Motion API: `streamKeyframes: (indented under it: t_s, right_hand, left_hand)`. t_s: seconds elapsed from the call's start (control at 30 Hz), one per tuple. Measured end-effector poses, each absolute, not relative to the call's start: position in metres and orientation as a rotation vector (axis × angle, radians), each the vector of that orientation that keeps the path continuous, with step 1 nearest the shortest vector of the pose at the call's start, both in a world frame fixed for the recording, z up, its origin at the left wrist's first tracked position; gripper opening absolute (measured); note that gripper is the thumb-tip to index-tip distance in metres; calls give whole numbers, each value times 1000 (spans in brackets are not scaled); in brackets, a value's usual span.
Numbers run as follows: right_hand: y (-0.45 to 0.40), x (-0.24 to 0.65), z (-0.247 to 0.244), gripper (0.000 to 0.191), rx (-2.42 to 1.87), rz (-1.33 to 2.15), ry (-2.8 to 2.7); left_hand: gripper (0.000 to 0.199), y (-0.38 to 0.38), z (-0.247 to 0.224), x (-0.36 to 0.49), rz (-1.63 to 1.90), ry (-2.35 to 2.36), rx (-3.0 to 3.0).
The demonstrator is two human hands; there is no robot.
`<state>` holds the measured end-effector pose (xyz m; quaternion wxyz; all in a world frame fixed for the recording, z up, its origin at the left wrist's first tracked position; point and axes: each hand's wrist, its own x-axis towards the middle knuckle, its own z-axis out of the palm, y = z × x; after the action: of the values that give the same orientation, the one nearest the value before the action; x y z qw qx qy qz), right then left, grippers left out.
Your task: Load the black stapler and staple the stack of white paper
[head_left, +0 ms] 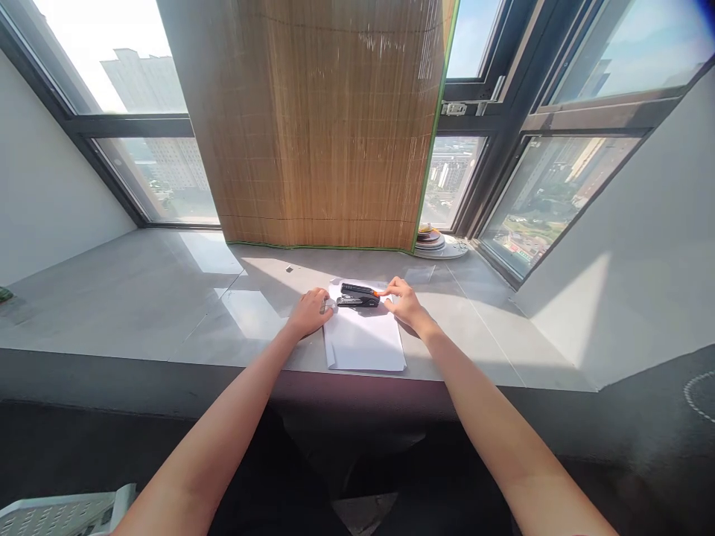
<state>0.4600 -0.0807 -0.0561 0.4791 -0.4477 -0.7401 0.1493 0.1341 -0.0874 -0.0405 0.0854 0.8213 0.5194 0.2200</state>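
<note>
A black stapler (358,295) with an orange part at its right end lies across the upper part of a stack of white paper (366,342). My right hand (407,304) is at the stapler's right end, its index finger and thumb closed around the orange part. At the paper's upper left edge is my left hand (310,312), fingers curled and thumb pressed in. A small greyish piece shows between its fingers, too small to name. The left hand stays apart from the stapler.
The tiled sill (139,298) carries the paper. Behind it hangs a bamboo blind (329,134) before the windows. Stacked plates (439,244) stand at the back right. A tiny dark object (289,269) lies behind my left hand. A pale perforated plastic item (61,514) is at lower left.
</note>
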Motion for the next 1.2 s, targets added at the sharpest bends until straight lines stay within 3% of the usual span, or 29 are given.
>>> streamKeyframes:
  t_s: [0.2,0.37,0.67,0.73,0.8,0.93,1.2]
  right_hand:
    - [-83,458,-59,28,-1177,622,-1711]
    - [-83,459,-59,28,-1245,425,-1826]
    - [-95,457,-43,39,-1211,346,-1912]
    - [-91,454,-33,33,-1254,358,-1827]
    - [-84,449,-21,27,-1305,427,-1776]
    - [-69,435,-3,35,-1182,717,-1807]
    - [-66,430,-34,33,-1087,729,-1834]
  left_hand:
    - [30,-86,-43,134,648,1562,2452]
    - [39,-85,-45,133,649,1585,2420]
    - [33,-85,-41,132,698,1594,2329]
    - [31,-85,-40,132,704,1595,2318]
    - [31,-84,-40,132,698,1592,2318]
    - [26,-83,-42,132,693,1599,2296]
    - [24,-78,-44,130,743,1586,2229]
